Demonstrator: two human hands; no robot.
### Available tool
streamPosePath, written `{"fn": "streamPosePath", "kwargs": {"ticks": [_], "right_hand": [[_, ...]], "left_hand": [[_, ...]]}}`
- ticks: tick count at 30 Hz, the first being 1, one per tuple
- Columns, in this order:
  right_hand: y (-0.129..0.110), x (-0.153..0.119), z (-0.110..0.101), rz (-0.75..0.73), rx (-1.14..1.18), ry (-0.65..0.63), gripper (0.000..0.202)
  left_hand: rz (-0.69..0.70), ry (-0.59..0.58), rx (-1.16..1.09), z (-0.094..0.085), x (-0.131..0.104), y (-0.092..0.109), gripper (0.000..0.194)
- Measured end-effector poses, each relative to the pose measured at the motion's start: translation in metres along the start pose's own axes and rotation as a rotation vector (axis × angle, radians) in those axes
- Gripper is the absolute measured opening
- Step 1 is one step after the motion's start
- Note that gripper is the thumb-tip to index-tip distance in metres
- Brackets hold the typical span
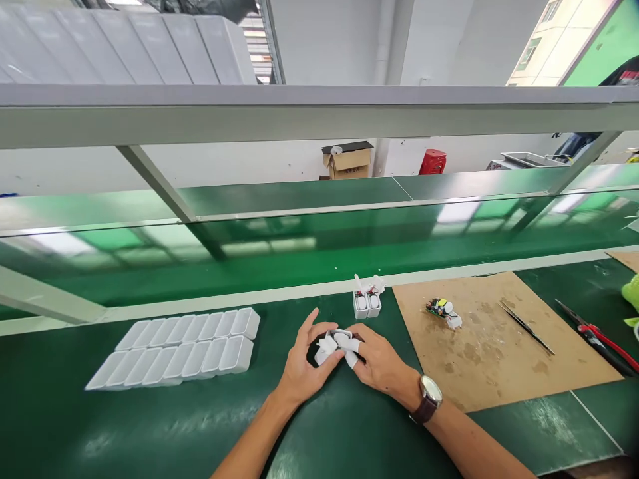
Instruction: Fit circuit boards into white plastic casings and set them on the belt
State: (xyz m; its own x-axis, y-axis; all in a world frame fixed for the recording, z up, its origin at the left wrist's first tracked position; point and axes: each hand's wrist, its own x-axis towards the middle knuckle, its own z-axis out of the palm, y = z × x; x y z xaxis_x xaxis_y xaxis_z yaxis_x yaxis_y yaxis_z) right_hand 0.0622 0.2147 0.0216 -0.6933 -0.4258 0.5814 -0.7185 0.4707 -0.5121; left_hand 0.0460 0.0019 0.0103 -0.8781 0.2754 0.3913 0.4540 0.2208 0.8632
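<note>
White part (347,342) pinched btwn L hand (305,369) & R hand (383,362); long axis unclear. 2 cups (360,312) lie far, slightly right, R hand nearer.

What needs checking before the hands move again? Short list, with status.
1. White piece held by left hand and right hand: ok.
2. How its inner parts sit: cannot tell, fingers cover much of it.
3. Right wrist bare: not ok, wristwatch on it.
4. Pair of filled white cases side by side, beyond the hands: ok.
5. Circuit board and tweezers apart on the cardboard sheet: ok.
6. Red-and-black-handled pliers away from both hands: ok.
</note>
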Motion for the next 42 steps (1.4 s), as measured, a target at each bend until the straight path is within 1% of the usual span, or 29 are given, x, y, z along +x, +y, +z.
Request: {"fn": "streamPosePath", "kwargs": {"ticks": [3,6,8,12,16,20,23,25,26,28,29,30,31,33,35,37,42], "right_hand": [[0.000,-0.002,0.002,0.031,0.001,0.048,0.038],[-0.001,-0.003,0.003,0.055,-0.033,0.025,0.035],[-0.002,-0.003,0.004,0.069,-0.038,-0.003,0.033],[-0.004,-0.002,0.005,0.088,-0.059,0.009,0.033],[-0.005,-0.001,0.005,0.071,-0.152,-0.053,0.031],[0.000,-0.004,0.006,0.100,-0.073,-0.031,0.038],[0.007,-0.005,0.008,0.082,0.033,-0.021,0.040],[0.009,-0.004,0.011,0.127,0.154,0.010,0.038],[0.009,-0.003,0.012,0.205,0.278,0.048,0.037],[0.006,0.001,0.014,0.430,0.616,0.122,0.034],[0.004,0.003,0.014,0.537,0.788,0.138,0.034],[0.000,0.005,0.014,0.617,0.925,0.133,0.035],[-0.004,0.007,0.013,0.668,1.030,0.108,0.038],[-0.011,0.010,0.011,0.710,1.179,0.042,0.043],[-0.017,0.012,0.009,0.744,1.332,0.011,0.044],[-0.020,0.013,0.007,0.769,1.424,0.005,0.043],[-0.021,0.015,0.006,0.809,1.436,0.015,0.045]], "left_hand": [[0.022,0.046,0.006,0.002,0.001,0.001,0.066],[0.019,0.052,0.007,0.001,0.000,0.001,0.061],[0.016,0.048,0.013,0.001,0.000,0.001,0.060],[-0.007,0.035,0.023,-0.001,0.000,0.001,0.061],[-0.022,0.016,0.028,-0.001,0.000,-0.002,0.062],[-0.033,0.005,0.014,-0.002,0.000,-0.005,0.063],[-0.027,0.005,0.001,-0.002,0.001,-0.006,0.062],[0.014,0.006,-0.023,-0.002,0.002,-0.005,0.068],[0.048,0.004,-0.036,-0.001,0.002,-0.003,0.077],[0.111,-0.006,-0.023,0.002,0.001,0.000,0.097],[0.135,0.000,0.012,0.004,0.000,0.001,0.101],[0.160,0.019,0.062,0.006,-0.001,0.003,0.099],[0.189,0.047,0.115,0.008,-0.003,0.005,0.093],[0.269,0.122,0.190,0.012,-0.005,0.008,0.083],[0.359,0.176,0.216,0.014,-0.005,0.010,0.084],[0.410,0.194,0.226,0.015,-0.004,0.012,0.086],[0.444,0.200,0.238,0.013,-0.003,0.014,0.087]]}}
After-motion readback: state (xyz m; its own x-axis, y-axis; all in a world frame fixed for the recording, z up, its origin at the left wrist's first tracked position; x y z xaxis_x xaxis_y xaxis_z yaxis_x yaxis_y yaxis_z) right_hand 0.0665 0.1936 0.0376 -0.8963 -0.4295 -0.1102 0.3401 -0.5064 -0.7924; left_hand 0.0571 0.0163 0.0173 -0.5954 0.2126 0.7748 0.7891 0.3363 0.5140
